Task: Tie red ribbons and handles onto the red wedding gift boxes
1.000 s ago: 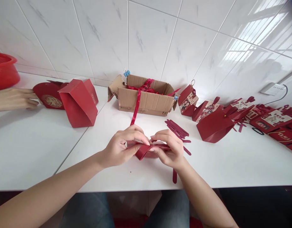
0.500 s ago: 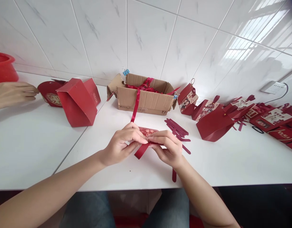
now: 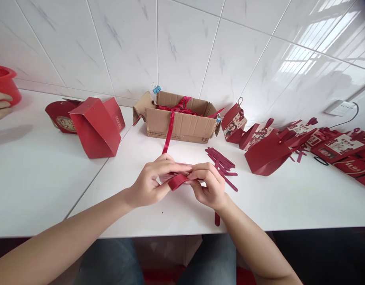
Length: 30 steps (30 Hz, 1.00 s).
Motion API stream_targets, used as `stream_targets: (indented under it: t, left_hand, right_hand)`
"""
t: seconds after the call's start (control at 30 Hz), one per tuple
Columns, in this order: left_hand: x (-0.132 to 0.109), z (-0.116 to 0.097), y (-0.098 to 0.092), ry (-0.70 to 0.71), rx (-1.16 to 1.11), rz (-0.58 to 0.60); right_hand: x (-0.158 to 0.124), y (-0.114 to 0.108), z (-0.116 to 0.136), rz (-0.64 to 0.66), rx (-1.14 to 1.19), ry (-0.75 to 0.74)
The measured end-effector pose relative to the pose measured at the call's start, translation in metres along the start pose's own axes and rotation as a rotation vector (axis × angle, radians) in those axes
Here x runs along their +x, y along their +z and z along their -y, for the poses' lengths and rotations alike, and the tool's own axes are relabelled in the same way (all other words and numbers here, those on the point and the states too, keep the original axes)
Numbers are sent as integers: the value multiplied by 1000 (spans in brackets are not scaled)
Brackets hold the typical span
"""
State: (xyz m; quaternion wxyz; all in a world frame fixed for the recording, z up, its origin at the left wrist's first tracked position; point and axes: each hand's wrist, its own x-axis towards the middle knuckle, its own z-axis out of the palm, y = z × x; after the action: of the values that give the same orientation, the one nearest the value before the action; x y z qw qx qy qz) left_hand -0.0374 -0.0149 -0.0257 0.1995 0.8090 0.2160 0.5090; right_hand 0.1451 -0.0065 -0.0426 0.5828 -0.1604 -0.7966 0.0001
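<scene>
My left hand (image 3: 151, 180) and my right hand (image 3: 208, 184) meet over the white table, both with fingers closed on a small red box (image 3: 182, 167) that they largely cover. A dark red strap (image 3: 177, 182) forms a loop between them, its end near my right fingertips. From a cardboard box (image 3: 181, 122) behind, a shiny red ribbon (image 3: 170, 132) hangs down to behind my left fingers. Several dark red strips (image 3: 221, 158) lie by my right hand, and another strip (image 3: 217, 219) shows under my right wrist.
Red gift boxes stand at the left (image 3: 96, 130) and right (image 3: 264, 156). Another person's hand (image 3: 0, 106) is beside a red tub (image 3: 6, 85) at the far left. A black ring (image 3: 321, 161) lies at the right. A tiled wall (image 3: 185, 47) rises behind.
The strap between my hands has curled up into a shorter loop, and my left fingers have straightened over the red box. The other person's hand has moved left to the tub.
</scene>
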Motion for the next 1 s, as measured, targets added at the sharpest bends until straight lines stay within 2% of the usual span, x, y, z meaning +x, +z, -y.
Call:
stream_targets:
  t: [0.2,0.37,0.57,0.7,0.83,1.0]
  left_hand:
    - [2,2,-3,25,-9,25]
    - [1,2,0,52,-14,-14]
    - [0,1,4,-13,22,-82]
    - [-4,4,4,-70,20,-91]
    - [-8,9,4,21,12,-44]
    - [-9,11,5,143,79,-43]
  right_hand:
    - [-1,1,-2,-10,18,-31]
    - [-2,1,-2,-6,38,-19]
    - [-1,1,-2,-14,31,9]
    - [4,-4,-4,16,143,103]
    - [5,-7,-8,104,365,221]
    - [4,-7,-11,141,349,117]
